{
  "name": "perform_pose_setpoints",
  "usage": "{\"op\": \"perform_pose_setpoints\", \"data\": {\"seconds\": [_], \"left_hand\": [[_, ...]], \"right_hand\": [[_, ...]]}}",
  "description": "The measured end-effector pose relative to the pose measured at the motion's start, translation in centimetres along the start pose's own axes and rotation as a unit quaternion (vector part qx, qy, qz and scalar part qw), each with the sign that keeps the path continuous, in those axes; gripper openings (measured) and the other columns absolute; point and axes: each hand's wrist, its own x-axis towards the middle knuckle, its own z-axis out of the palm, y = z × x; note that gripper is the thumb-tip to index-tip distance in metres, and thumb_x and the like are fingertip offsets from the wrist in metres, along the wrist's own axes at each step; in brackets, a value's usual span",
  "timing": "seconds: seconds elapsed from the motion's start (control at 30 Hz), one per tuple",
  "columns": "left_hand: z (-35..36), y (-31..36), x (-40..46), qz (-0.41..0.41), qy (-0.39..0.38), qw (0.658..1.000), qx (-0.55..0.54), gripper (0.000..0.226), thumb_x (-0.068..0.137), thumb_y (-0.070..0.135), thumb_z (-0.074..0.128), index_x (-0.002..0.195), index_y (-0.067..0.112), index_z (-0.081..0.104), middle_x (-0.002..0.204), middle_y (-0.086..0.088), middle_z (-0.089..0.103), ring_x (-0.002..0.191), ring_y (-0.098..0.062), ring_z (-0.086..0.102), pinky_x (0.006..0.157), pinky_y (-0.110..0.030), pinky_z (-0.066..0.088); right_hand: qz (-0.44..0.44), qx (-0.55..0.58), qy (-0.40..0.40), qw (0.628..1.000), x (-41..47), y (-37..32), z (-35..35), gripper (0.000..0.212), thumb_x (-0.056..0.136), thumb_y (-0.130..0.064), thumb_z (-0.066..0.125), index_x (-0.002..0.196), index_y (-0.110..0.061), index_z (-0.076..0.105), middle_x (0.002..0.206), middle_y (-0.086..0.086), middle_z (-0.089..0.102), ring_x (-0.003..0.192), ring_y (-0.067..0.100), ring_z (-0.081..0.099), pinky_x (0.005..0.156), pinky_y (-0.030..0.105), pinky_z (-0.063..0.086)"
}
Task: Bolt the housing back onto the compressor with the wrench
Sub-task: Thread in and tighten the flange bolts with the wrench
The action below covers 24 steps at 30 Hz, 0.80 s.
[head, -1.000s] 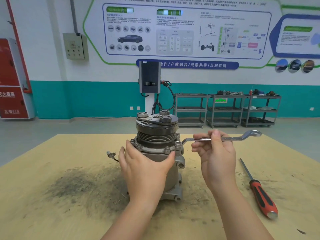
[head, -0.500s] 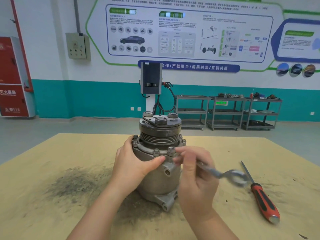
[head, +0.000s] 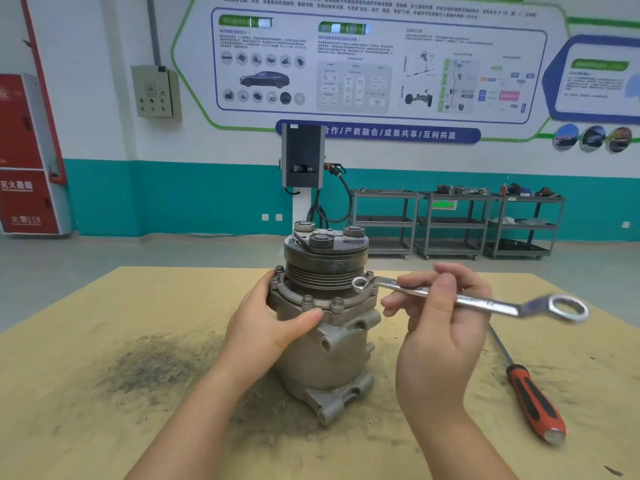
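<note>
under the banner "产教融合" [head: 377, 132] — left hand [head: 268, 327] around compressor [head: 325, 344], right hand [head: 440, 327] gripping wrench [head: 478, 301]

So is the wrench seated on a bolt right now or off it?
Off, it seems: the wrench in the right hand has its small ring beside the compressor flange, open and apparently empty. Blur prevents certainty.

On the blue wall banner [head: 378, 133] ahead of me I read "合作/产教融合/成果共享/互利共赢" (the poster's smaller print is too blurred).
</note>
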Motion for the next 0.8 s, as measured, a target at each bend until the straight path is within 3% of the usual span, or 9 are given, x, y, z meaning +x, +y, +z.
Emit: {"op": "perform_pose_setpoints", "data": {"seconds": [0.07, 0.13, 0.2, 0.27, 0.37, 0.47, 0.57, 0.63, 0.8], "left_hand": [[-0.8, 0.0, 0.2, 0.008, -0.047, 0.998, -0.045, 0.071, 0.049, 0.061, 0.074, 0.116, 0.046, 0.057, 0.114, 0.033, 0.065, 0.111, 0.013, 0.056, 0.092, -0.013, 0.046], [-1.2, -0.1, 0.1, 0.015, -0.044, 0.997, -0.065, 0.067, 0.052, 0.06, 0.074, 0.116, 0.048, 0.057, 0.117, 0.041, 0.061, 0.113, 0.021, 0.051, 0.088, -0.002, 0.042], [-1.2, -0.7, -0.3, 0.013, -0.021, 0.998, -0.061, 0.085, 0.052, 0.065, 0.075, 0.131, 0.046, 0.051, 0.136, 0.038, 0.047, 0.128, 0.015, 0.04, 0.106, -0.015, 0.036], [-1.1, -0.4, -1.0, -0.006, 0.002, 0.998, -0.062, 0.1, 0.057, 0.07, 0.081, 0.144, 0.046, 0.039, 0.139, 0.037, 0.038, 0.134, 0.002, 0.034, 0.11, -0.028, 0.033], [-0.4, 0.5, -2.2, -0.018, -0.008, 0.997, -0.08, 0.126, 0.046, 0.081, 0.074, 0.154, 0.039, 0.024, 0.139, 0.036, 0.035, 0.136, -0.006, 0.035, 0.107, -0.03, 0.033], [0.8, 1.4, -3.2, -0.013, -0.024, 0.995, -0.094, 0.152, 0.028, 0.091, 0.072, 0.157, 0.04, 0.008, 0.136, 0.04, 0.033, 0.136, -0.002, 0.034, 0.109, -0.028, 0.032], [1.9, 2.0, -3.6, -0.01, -0.033, 0.997, -0.062, 0.156, 0.027, 0.09, 0.073, 0.155, 0.043, -0.003, 0.16, 0.023, 0.016, 0.147, -0.006, 0.025, 0.121, -0.043, 0.026], [2.3, 2.1, -3.5, -0.008, -0.036, 0.999, -0.036, 0.153, 0.034, 0.084, 0.076, 0.155, 0.043, -0.009, 0.163, 0.022, 0.006, 0.15, -0.009, 0.018, 0.122, -0.047, 0.024], [2.4, 1.4, -3.4, 0.012, -0.009, 1.0, -0.012, 0.128, 0.068, 0.048, 0.086, 0.156, 0.039, -0.007, 0.163, 0.024, 0.004, 0.15, -0.004, 0.016, 0.123, -0.04, 0.022]], "right_hand": [[0.1, 0.041, 0.035, 0.994, 1.0, 0.4, -0.4, 0.015, 0.105, -0.014, 0.036, 0.107, -0.026, 0.045, 0.074, 0.003, 0.067, 0.053, 0.018, 0.062, 0.056, 0.025, 0.052], [0.167, 0.073, 0.054, 0.982, 1.9, 0.9, -0.8, 0.017, 0.104, -0.008, 0.037, 0.111, -0.023, 0.041, 0.069, 0.005, 0.068, 0.05, 0.017, 0.061, 0.053, 0.025, 0.052], [0.202, 0.093, 0.062, 0.973, 2.7, 1.2, -1.4, 0.014, 0.104, -0.008, 0.039, 0.11, -0.02, 0.042, 0.067, 0.005, 0.068, 0.049, 0.017, 0.06, 0.052, 0.025, 0.052], [0.215, 0.109, 0.063, 0.968, 3.4, 1.6, -2.0, 0.008, 0.104, -0.01, 0.038, 0.105, -0.017, 0.042, 0.066, 0.005, 0.068, 0.048, 0.017, 0.059, 0.052, 0.024, 0.051], [0.228, 0.101, 0.052, 0.967, 3.9, 1.9, -2.6, 0.008, 0.105, -0.013, 0.036, 0.099, -0.014, 0.041, 0.065, 0.005, 0.067, 0.048, 0.017, 0.058, 0.05, 0.024, 0.049], [0.251, 0.118, 0.039, 0.96, 4.2, 2.2, -2.8, 0.01, 0.105, -0.013, 0.036, 0.098, -0.012, 0.042, 0.064, 0.005, 0.066, 0.047, 0.016, 0.057, 0.048, 0.024, 0.049], [0.283, 0.13, 0.024, 0.95, 4.8, 2.4, -3.1, 0.012, 0.105, -0.012, 0.035, 0.097, -0.009, 0.043, 0.063, 0.005, 0.066, 0.047, 0.015, 0.057, 0.047, 0.024, 0.049], [0.311, 0.127, 0.011, 0.942, 5.2, 2.5, -3.3, 0.017, 0.105, -0.012, 0.034, 0.094, -0.007, 0.045, 0.064, 0.005, 0.066, 0.047, 0.014, 0.057, 0.047, 0.023, 0.05], [0.284, 0.102, -0.02, 0.953, 5.2, 2.8, -3.3, 0.018, 0.106, -0.012, 0.032, 0.098, -0.003, 0.046, 0.069, 0.008, 0.065, 0.048, 0.016, 0.058, 0.048, 0.025, 0.05]]}}
